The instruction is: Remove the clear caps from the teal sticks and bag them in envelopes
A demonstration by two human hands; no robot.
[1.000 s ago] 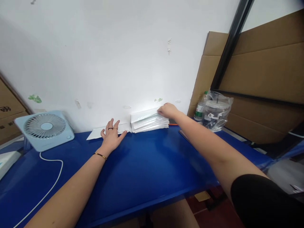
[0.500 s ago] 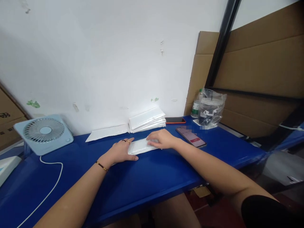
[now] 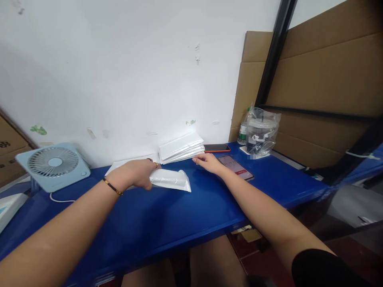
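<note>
My left hand (image 3: 134, 174) is closed on a white plastic packet (image 3: 170, 179) that looks like a padded mailer. Its free end points right and is creased and folded over, while the other end is hidden behind my fingers. Behind that hand, a flat white packet (image 3: 119, 162) lies against the wall, partly covered. My right hand (image 3: 209, 163) has nothing visible in it, its fingers loosely bent with the thumb apart. Those fingertips are at the front right corner of a stack of white packets (image 3: 181, 148); whether they touch it I cannot tell.
A light blue fan (image 3: 55, 163) stands on the left of the blue table (image 3: 179, 223). One phone (image 3: 217, 148) lies by the stack, another phone (image 3: 237, 167) beside my right forearm. A bottle (image 3: 243, 131) and a bagged cup (image 3: 261, 135) stand at the back right.
My left hand has lifted the packet off the table and shifted left and back with it. My right hand has let go of that packet and moved back to the stack.
</note>
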